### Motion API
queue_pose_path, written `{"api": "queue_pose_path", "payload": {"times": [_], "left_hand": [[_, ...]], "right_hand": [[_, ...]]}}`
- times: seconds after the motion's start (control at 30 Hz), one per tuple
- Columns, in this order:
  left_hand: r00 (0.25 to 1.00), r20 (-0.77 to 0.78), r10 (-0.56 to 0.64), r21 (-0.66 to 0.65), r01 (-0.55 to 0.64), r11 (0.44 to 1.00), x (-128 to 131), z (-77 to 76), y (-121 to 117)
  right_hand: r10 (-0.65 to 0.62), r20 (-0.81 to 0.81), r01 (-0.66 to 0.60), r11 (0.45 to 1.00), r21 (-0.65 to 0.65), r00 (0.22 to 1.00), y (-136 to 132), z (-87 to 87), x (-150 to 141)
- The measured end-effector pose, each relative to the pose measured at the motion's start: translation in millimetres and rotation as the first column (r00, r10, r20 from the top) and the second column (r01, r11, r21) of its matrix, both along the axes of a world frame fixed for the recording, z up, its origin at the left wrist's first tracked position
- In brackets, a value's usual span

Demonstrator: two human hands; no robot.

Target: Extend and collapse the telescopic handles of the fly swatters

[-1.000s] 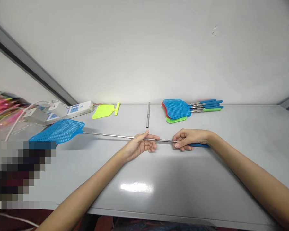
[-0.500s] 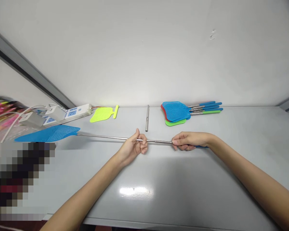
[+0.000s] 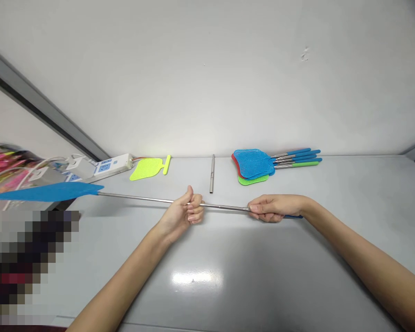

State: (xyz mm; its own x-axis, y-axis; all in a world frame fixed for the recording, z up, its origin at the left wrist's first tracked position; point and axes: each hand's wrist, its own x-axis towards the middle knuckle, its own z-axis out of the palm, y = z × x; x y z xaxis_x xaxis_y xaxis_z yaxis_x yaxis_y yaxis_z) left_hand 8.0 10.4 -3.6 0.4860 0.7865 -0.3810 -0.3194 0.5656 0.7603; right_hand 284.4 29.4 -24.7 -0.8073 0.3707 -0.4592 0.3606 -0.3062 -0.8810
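A blue fly swatter (image 3: 55, 191) with an extended metal rod spans the space above the table, its head to the left. My left hand (image 3: 184, 211) is closed around the middle of the rod, thumb pointing up. Further right, my right hand (image 3: 274, 207) grips the handle end, where the rod meets the blue grip; most of that grip is hidden in the palm. Just beyond the rod, a short silver metal tube (image 3: 212, 175) lies on the table. The swatter's head now looks edge-on, so its mesh hardly shows.
Several fly swatters (image 3: 254, 163), blue, red and green, are stacked at the back. A yellow swatter head (image 3: 147, 168) with a short crossbar lies left of the tube. A white power strip (image 3: 114, 166) with plugs and bagged colourful items (image 3: 7, 168) occupy the left. A wall closes the back.
My left hand has moved left, its fingers curled tighter around the rod. The swatter's head has shifted left and turned more edge-on. My right hand stays nearly in place.
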Motion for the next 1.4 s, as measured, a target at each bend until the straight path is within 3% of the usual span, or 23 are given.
{"api": "queue_pose_path", "payload": {"times": [0.1, 0.23, 0.5, 0.73, 0.97, 1.1, 1.2, 1.27, 1.33, 1.4], "left_hand": [[0.998, 0.008, 0.060, 0.026, -0.060, 0.998, -10.3, -1.1, 5.4], [0.999, -0.031, 0.041, 0.064, -0.039, 0.997, -16.5, -1.6, 8.6], [0.998, -0.027, 0.051, 0.158, -0.046, 0.986, -6.5, -1.5, 0.1], [0.994, -0.040, 0.106, 0.214, -0.095, 0.972, 1.1, -5.3, -6.8], [0.983, -0.135, -0.124, 0.231, 0.153, 0.961, 19.4, -7.6, -20.1], [0.982, -0.122, -0.142, 0.222, 0.167, 0.961, 28.0, -12.4, -25.5], [0.963, -0.138, -0.231, 0.249, 0.259, 0.933, 35.6, -17.9, -31.4], [0.934, -0.176, -0.311, 0.287, 0.351, 0.891, 40.6, -19.3, -35.6], [0.928, -0.194, -0.318, 0.303, 0.365, 0.880, 43.8, -18.3, -38.0], [0.941, -0.190, -0.279, 0.278, 0.324, 0.904, 44.6, -16.1, -37.4]], "right_hand": [[-0.018, 0.029, 0.018, 1.000, -0.001, 0.999, 1.1, -0.9, 9.8], [-0.011, 0.037, 0.013, 0.999, -0.035, 0.999, 3.2, -2.3, 17.2], [0.030, -0.008, -0.029, 0.999, 0.016, 1.000, -0.7, 2.2, 6.5], [-0.044, -0.029, 0.044, 0.999, -0.008, 0.999, -5.3, 2.3, 0.2], [-0.015, 0.013, 0.015, 1.000, -0.025, 1.000, -6.2, -0.3, -5.0], [0.002, 0.019, -0.003, 1.000, 0.024, 1.000, -11.7, 4.4, -15.7], [0.009, -0.006, -0.009, 0.998, 0.066, 1.000, -19.2, 12.3, -27.8], [0.077, -0.012, -0.077, 0.996, 0.042, 0.997, -23.9, 17.0, -34.5], [0.065, -0.011, -0.064, 0.996, 0.054, 0.998, -27.0, 19.0, -38.0], [0.026, -0.016, -0.025, 0.997, 0.067, 1.000, -28.1, 18.2, -38.4]]}}
